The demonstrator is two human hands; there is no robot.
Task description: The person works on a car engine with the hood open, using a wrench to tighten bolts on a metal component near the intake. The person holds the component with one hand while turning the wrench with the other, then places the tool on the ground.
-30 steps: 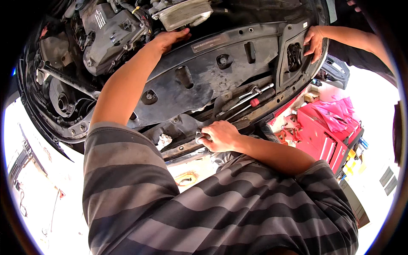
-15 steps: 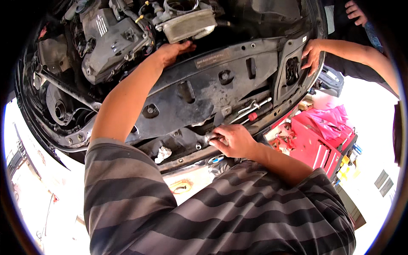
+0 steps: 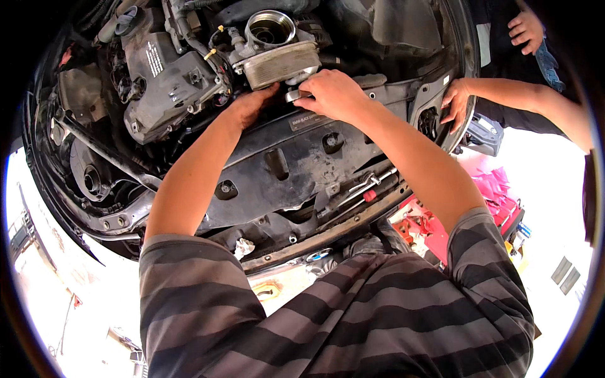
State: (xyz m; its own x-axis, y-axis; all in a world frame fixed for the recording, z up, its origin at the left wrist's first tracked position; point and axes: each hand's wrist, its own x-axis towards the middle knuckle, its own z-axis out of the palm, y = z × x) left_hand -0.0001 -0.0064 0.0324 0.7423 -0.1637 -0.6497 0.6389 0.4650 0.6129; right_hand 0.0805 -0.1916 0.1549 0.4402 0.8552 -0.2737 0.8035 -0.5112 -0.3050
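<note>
My right hand (image 3: 333, 96) is closed on a small metal tool (image 3: 293, 96) with a rounded silver head; the fist hides the rest of it. The tool's head is beside the lower front of a finned metal cooler block (image 3: 280, 67), which has an open round filter housing (image 3: 271, 30) on top. My left hand (image 3: 251, 106) reaches below the same block from the left. Its fingertips disappear in the dark gap, so whether they grip anything is hidden. Under both forearms lies a black plastic front panel (image 3: 302, 164).
A ratchet (image 3: 367, 184) and a red-handled tool (image 3: 369, 196) rest in the panel's front channel, with crumpled white paper (image 3: 243, 248) farther left. At right, another person's hand (image 3: 455, 104) holds the bay's edge. A red tool cart (image 3: 435, 246) with a pink bag (image 3: 495, 189) stands below.
My right hand has moved from the panel's front edge up to the cooler block, bringing the metal tool along. My left hand remains below the block. The view has shifted slightly.
</note>
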